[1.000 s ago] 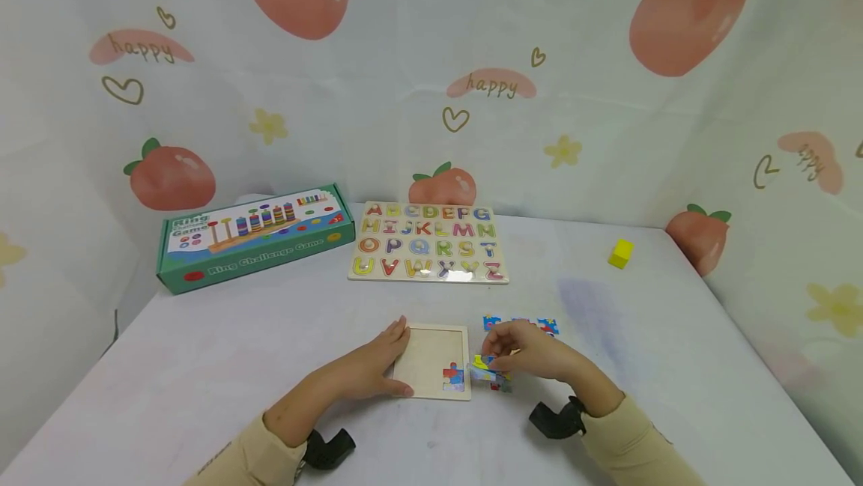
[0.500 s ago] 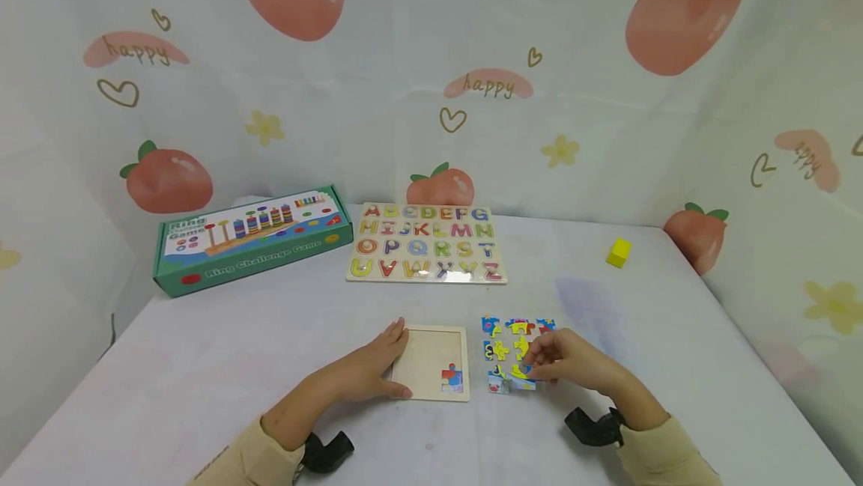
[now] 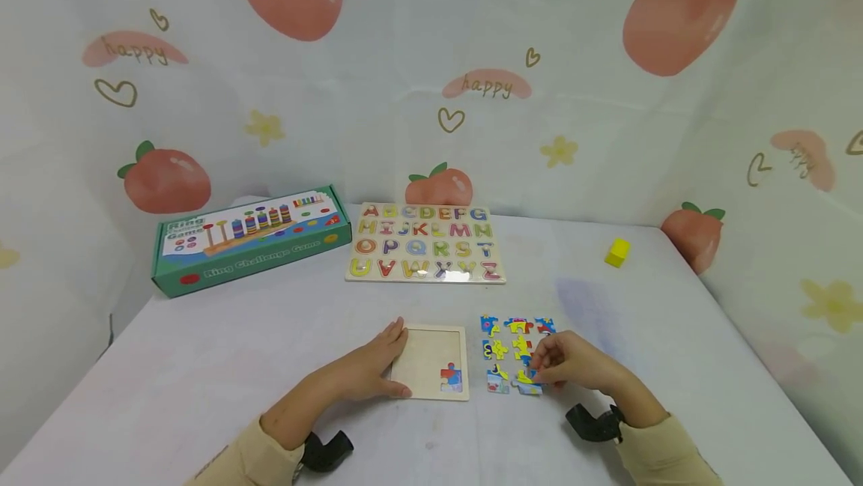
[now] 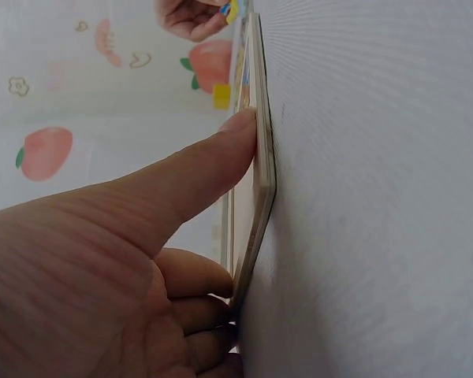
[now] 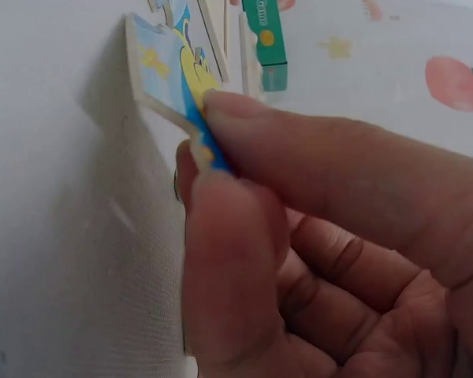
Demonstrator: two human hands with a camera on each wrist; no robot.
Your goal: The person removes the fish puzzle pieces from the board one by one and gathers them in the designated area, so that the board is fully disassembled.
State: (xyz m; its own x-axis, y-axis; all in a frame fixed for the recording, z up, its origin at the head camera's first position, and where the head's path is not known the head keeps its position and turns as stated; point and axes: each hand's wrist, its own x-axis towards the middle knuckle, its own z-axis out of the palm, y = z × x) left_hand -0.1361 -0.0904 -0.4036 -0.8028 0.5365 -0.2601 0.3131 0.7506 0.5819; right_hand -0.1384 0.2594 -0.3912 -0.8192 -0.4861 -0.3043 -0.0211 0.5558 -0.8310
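Note:
My left hand [image 3: 367,365] grips the left side of a shallow wooden puzzle tray [image 3: 431,328], its thumb [image 4: 229,146] on the near rim and its other fingers at the left edge. One red and blue jigsaw piece [image 3: 451,379] lies in the tray's near right corner. To the right of the tray, my right hand [image 3: 576,362] pinches a light-blue and yellow jigsaw piece [image 5: 159,67] between thumb and fingertip, tilted just above the table. Several other jigsaw pieces [image 3: 497,350] lie in rows beside this hand, which hides part of them.
An alphabet board [image 3: 425,243] lies behind the tray. A green ring game box [image 3: 252,243] stands at the back left. A yellow block [image 3: 616,252] sits at the back right. A printed curtain [image 3: 377,96] hangs behind the white table [image 3: 270,321].
My right hand has moved right from beside the tray to the right side of the loose pieces, and now pinches a piece there. The left hand and tray stay put.

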